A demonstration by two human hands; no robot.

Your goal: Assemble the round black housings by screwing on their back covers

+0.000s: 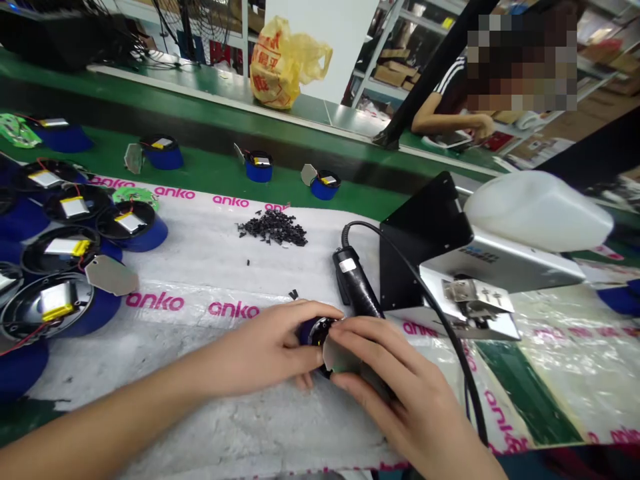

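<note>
A blue round housing [309, 331] with a dark inside is mostly covered by the fingers at the centre of the head view. My left hand [273, 347] grips it from the left, thumb and fingers around its rim. In my right hand [387, 373] is a grey plate [337, 357], pinched at its edge and tilted over the right part of the housing. Just behind the right hand lies a black handheld tool [356, 283] with a cable. Beyond the hands is a pile of small black pieces [277, 227].
Several blue housings with batteries [135, 227] crowd the left side. More stand on the green belt [210, 170] behind. A metal machine with a white bottle [535, 210] occupies the right. Across the line are a yellow bag [275, 67] and another person's arm [445, 123].
</note>
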